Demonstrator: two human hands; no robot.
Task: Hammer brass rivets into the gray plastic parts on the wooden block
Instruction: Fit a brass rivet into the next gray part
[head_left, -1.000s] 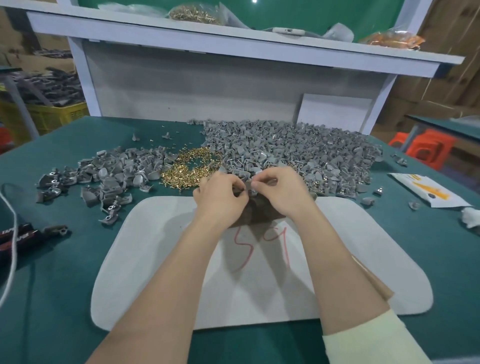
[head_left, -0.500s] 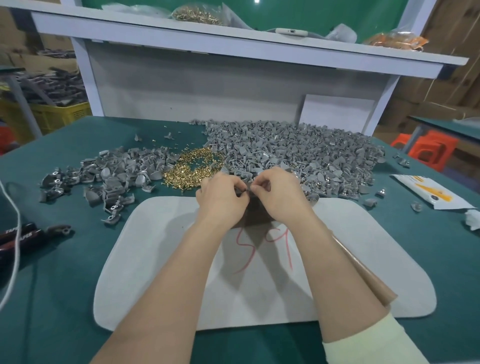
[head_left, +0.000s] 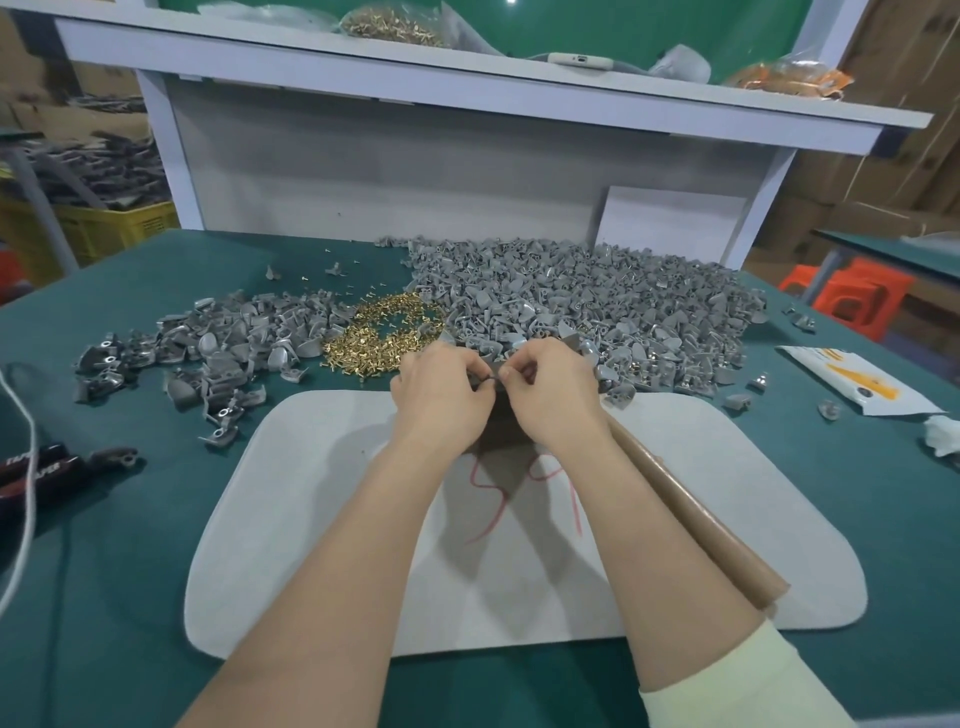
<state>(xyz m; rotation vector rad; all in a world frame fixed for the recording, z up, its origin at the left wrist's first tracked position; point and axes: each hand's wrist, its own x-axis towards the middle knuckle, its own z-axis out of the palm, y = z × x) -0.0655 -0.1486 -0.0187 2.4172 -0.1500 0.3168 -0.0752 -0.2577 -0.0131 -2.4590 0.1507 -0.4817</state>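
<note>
- The step in hand looks like loading: a rivet is being fitted to a part before any hammering.
- The left hand (head_left: 441, 402) and the right hand (head_left: 553, 397) meet over the far edge of the pale gray felt mat (head_left: 311, 519). Their fingers are curled and the fingertips come together, both pinching one small gray plastic part (head_left: 489, 380) between them.
- Whether a rivet already sits in that part cannot be told, because the fingers cover it.
- Directly below the hands, at the mat's far edge, a dark brown wooden block (head_left: 496, 434) shows, largely hidden by the hands.
- The loose heap of small brass rivets (head_left: 387, 338) lies just beyond the mat's far left corner.
- The large heap of gray plastic parts (head_left: 597, 306) lies beyond the mat's far edge. A smaller heap of gray parts (head_left: 223, 348) lies beyond the mat to its left, on the green table (head_left: 130, 597).
- A long brown tapered handle (head_left: 696, 525) lies across the mat's right half, partly under the right forearm. It is probably the hammer, though no head is in sight.
- Neither hand holds a hammer, so no strike is under way.
- The next move likely calls for seating the part flat on the block with the rivet upright. One hand would then steady it, fingertips clear, while the other takes up the handle.
</note>
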